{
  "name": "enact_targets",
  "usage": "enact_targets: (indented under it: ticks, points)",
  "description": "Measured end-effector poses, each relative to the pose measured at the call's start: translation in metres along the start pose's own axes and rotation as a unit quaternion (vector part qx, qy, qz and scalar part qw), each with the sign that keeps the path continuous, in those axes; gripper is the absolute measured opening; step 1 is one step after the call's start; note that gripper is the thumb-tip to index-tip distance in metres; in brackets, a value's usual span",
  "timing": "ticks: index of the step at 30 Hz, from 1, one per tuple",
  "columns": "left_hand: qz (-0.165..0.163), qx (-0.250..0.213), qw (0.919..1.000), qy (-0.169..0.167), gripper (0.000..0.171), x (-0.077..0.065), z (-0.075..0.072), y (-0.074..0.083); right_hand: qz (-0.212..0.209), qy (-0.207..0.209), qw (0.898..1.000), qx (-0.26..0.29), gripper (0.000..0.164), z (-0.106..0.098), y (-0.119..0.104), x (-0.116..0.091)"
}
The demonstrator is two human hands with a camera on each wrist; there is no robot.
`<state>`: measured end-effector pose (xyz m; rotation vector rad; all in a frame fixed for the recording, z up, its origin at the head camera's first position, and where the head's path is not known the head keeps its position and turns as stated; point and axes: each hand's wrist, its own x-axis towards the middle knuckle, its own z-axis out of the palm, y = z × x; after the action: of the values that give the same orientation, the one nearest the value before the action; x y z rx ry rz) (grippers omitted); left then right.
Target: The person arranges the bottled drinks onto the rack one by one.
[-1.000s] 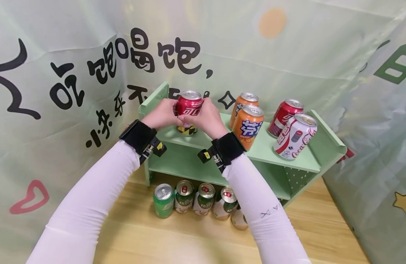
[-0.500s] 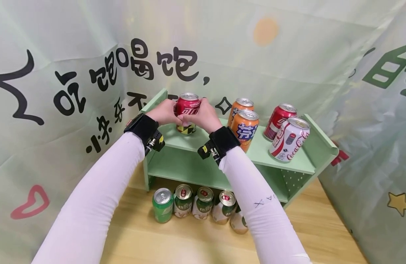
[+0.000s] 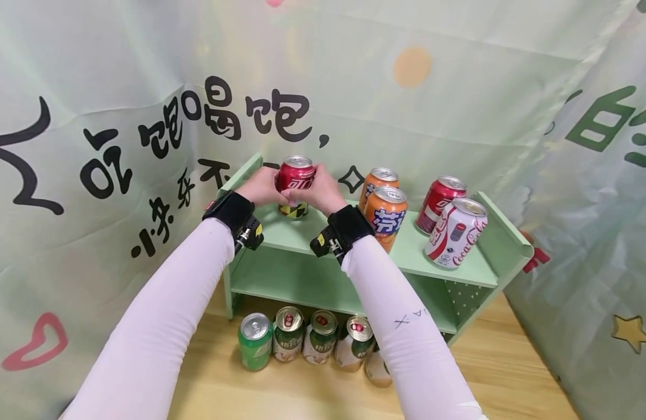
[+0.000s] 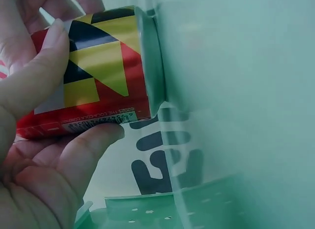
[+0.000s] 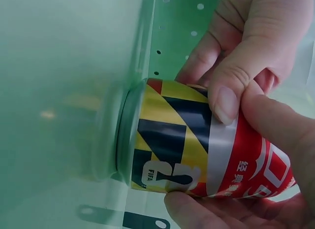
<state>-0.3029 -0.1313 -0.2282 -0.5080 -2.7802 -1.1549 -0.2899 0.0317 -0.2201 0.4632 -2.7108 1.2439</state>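
A red Coca-Cola can [image 3: 297,176] with a yellow and black pattern round its lower part stands upright at the left end of the green rack's upper shelf [image 3: 323,230]. My left hand [image 3: 261,188] grips it from the left and my right hand [image 3: 324,191] from the right, thumbs meeting at the front. In the left wrist view, fingers lie around the can [image 4: 106,66]. The right wrist view has the base of the can [image 5: 170,135] meeting the shelf surface, with its reflection beside it.
On the same shelf stand two orange soda cans [image 3: 386,216], another red can [image 3: 441,204] and a white Coca-Cola can [image 3: 456,234]. Below, on the wooden surface [image 3: 270,396], a green can [image 3: 256,343] and several green-and-white cans [image 3: 289,335] form a row. Printed cloth [image 3: 354,70] hangs behind.
The head view has tilted up a little, so the scene sits lower in it. Both hands keep holding the red can in the same spot on the shelf.
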Motion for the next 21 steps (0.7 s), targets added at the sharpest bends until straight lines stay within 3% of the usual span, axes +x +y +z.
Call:
enact_targets:
  ticks: [13,17,21]
  points:
    - [-0.029,-0.012,0.9993,0.022,0.048,-0.007,0.001,0.007,0.009,0.027,0.999,0.045,0.079,0.006,0.004,0.003]
    - [-0.047,-0.017,0.9982,0.034,0.058,-0.019,0.003,0.009,0.01,0.023,0.998,0.056,0.081,0.008,0.004,-0.005]
    - [-0.049,-0.029,0.9978,0.033,0.068,-0.037,0.004,0.018,0.023,0.048,0.998,0.034,0.088,0.004,0.001,-0.024]
